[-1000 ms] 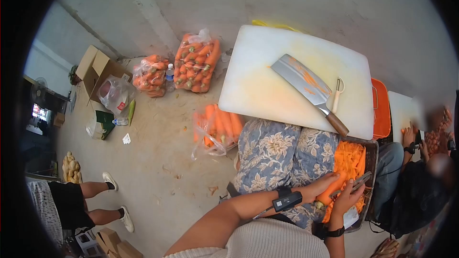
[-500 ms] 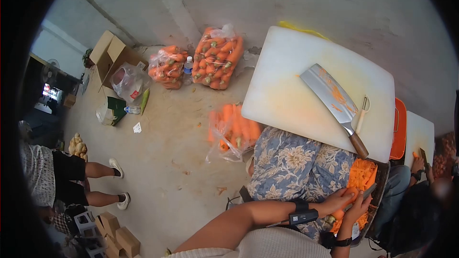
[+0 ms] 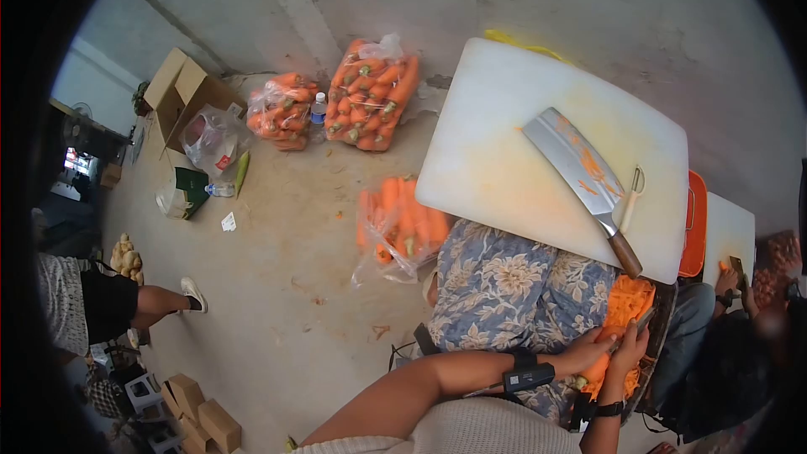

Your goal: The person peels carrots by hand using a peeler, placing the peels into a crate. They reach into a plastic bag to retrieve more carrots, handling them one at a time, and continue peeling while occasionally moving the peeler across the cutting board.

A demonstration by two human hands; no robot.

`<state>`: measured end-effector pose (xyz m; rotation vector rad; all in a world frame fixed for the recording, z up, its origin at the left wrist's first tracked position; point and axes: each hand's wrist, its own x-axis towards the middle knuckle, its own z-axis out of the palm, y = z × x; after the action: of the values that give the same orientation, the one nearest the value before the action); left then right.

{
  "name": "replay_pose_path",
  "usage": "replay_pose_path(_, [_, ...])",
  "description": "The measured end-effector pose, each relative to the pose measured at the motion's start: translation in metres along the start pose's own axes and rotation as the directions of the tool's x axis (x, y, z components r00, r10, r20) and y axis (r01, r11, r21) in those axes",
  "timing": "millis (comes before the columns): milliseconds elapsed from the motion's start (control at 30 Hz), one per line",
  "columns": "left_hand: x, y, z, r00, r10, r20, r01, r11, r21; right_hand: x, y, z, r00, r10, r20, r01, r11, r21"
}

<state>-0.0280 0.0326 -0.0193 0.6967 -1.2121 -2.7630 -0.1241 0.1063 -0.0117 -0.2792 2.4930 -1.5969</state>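
Note:
Both hands are low at the right, over a container heaped with shredded carrot (image 3: 629, 298). My left hand (image 3: 586, 354) is closed on a whole carrot (image 3: 595, 368), its stem end pointing toward me. Close beside it, my right hand (image 3: 627, 350) is closed around a flat grey tool with a straight edge (image 3: 645, 318); its kind is hard to make out. Above my lap lies a white cutting board (image 3: 496, 134). On it rest a wide cleaver (image 3: 576, 164) with carrot shreds on its blade and a peeler (image 3: 632, 200).
Bags of carrots (image 3: 372, 97) stand by the wall, and an open carrot bag (image 3: 399, 223) lies near my knee. A co-worker's hands (image 3: 731, 282) work at another board (image 3: 730, 231) beyond an orange tub (image 3: 694, 227). Another person (image 3: 101, 298) is at the left; cardboard boxes (image 3: 202, 416) sit below.
The view has shifted slightly, so most things sit a little further left. My hands stay together over the shreds. The person at the left has changed leg position.

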Motion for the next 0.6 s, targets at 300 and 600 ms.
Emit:
replay_pose_path(300, [0.004, -0.013, -0.003, 0.993, -0.118, -0.023, 0.120, 0.981, 0.150, 0.017, 0.020, 0.001, 0.990, 0.107, -0.094, -0.103, 0.993, 0.056])
replay_pose_path(600, [0.000, -0.010, -0.001, 0.995, -0.069, -0.077, 0.088, 0.951, 0.297, 0.015, 0.017, 0.001, 0.943, 0.316, 0.106, -0.331, 0.927, 0.174])
